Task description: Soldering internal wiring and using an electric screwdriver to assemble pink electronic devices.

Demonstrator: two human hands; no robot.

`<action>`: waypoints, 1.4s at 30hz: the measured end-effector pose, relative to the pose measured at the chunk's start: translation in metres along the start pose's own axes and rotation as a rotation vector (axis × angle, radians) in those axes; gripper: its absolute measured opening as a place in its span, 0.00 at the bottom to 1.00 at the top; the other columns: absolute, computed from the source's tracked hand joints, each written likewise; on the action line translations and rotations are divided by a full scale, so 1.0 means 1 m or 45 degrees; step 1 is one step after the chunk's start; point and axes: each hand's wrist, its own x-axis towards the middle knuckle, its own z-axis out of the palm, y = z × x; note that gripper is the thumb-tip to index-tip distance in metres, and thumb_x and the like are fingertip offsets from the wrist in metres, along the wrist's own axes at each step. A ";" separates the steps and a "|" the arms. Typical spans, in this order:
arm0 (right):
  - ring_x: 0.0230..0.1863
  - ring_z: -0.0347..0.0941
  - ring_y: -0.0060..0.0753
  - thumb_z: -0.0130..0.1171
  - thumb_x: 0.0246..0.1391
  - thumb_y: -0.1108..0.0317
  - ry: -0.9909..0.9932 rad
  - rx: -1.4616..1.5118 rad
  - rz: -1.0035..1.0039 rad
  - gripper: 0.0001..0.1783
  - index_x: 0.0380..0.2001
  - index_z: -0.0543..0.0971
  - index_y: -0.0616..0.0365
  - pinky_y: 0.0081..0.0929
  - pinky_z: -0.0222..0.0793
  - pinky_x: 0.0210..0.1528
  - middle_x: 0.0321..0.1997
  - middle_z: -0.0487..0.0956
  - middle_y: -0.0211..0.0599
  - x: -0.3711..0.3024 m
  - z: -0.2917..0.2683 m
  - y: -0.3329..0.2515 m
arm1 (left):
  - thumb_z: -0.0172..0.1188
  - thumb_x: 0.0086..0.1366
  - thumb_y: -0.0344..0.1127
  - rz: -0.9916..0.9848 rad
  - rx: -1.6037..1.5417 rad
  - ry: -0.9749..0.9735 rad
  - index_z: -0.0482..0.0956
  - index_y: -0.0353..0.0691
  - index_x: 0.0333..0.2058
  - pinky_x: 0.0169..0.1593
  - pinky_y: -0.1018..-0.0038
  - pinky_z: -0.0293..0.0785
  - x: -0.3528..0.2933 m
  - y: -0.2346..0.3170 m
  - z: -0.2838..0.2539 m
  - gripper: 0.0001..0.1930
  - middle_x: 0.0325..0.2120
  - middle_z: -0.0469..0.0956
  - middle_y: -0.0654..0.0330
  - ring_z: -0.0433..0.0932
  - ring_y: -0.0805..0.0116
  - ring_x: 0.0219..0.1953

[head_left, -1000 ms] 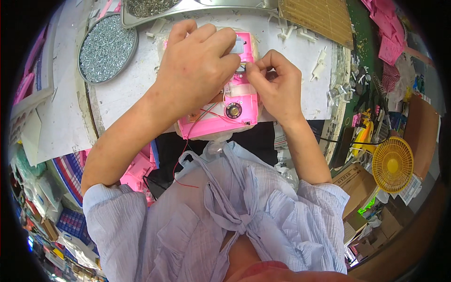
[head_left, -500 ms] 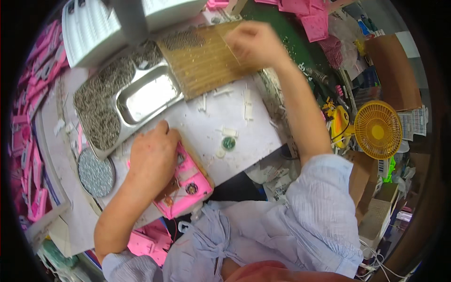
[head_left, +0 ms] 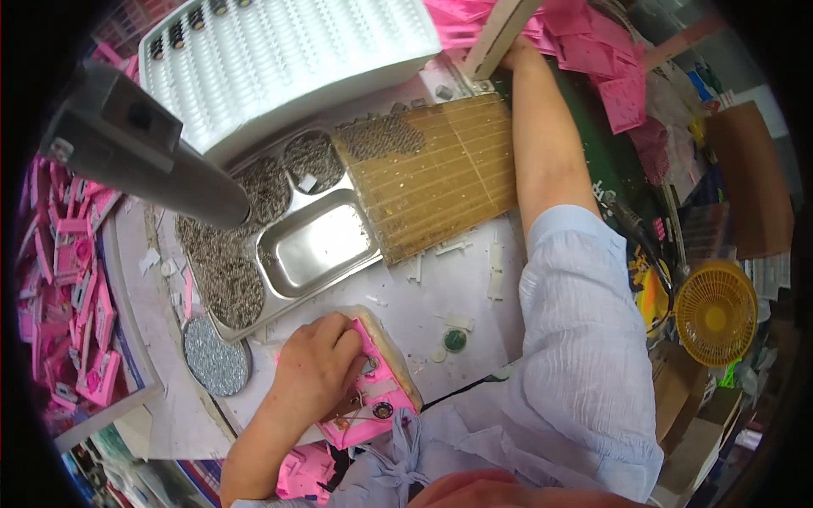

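My left hand [head_left: 318, 366] rests on a pink plastic casing [head_left: 396, 391] at the table's near edge, its fingers curled over the casing's left side. Inside the casing are a small round dark part and some thin wires. My right arm stretches far forward, and my right hand [head_left: 518, 54] is at the pile of pink plastic parts [head_left: 584, 38], beside a wooden post [head_left: 500, 38]. Its fingers are hidden behind the post, so I cannot see what they touch. Beyond the casing stands a metal compartment tray [head_left: 318, 245], partly filled with small screws [head_left: 222, 275].
A ribbed brown board [head_left: 440, 178] adjoins the tray, with small metal pieces on it. Behind is a white foam tray [head_left: 296, 72]. A dark cylindrical tool [head_left: 152, 152] hangs at left above more pink parts [head_left: 80, 288]. A round dish [head_left: 218, 360] holds tiny metal bits. A yellow fan [head_left: 716, 313] stands right.
My right hand has moved from over the brown board forward to the pink pile. My left hand stays on the casing. The whole view has shifted, showing more of the foam tray.
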 end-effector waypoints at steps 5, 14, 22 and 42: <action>0.45 0.82 0.42 0.62 0.57 0.60 0.111 -0.526 -0.314 0.15 0.44 0.84 0.54 0.42 0.80 0.42 0.43 0.85 0.44 -0.022 0.018 0.012 | 0.68 0.50 0.34 0.021 0.068 0.135 0.76 0.39 0.35 0.37 0.57 0.75 -0.025 -0.002 -0.006 0.14 0.38 0.76 0.52 0.78 0.49 0.36; 0.45 0.82 0.43 0.61 0.56 0.51 0.546 -1.770 -0.692 0.21 0.46 0.84 0.52 0.42 0.78 0.45 0.43 0.85 0.45 -0.038 -0.015 -0.026 | 0.71 0.49 0.29 -0.094 0.200 0.360 0.79 0.37 0.49 0.46 0.61 0.74 -0.064 0.041 0.034 0.25 0.47 0.78 0.54 0.78 0.55 0.44; 0.45 0.82 0.44 0.60 0.55 0.44 0.876 -2.132 -0.987 0.26 0.48 0.84 0.50 0.42 0.77 0.48 0.43 0.85 0.46 0.006 -0.097 -0.097 | 0.68 0.52 0.31 -0.081 0.237 0.244 0.77 0.32 0.54 0.53 0.60 0.73 -0.053 0.049 0.044 0.28 0.52 0.77 0.52 0.76 0.55 0.50; 0.33 0.79 0.34 0.64 0.44 0.86 0.835 0.006 -1.763 0.11 0.33 0.77 0.69 0.34 0.81 0.39 0.37 0.82 0.47 -0.485 0.153 0.006 | 0.68 0.55 0.32 -0.001 0.095 0.642 0.75 0.34 0.55 0.57 0.60 0.72 -0.081 0.052 0.049 0.28 0.54 0.72 0.45 0.74 0.48 0.54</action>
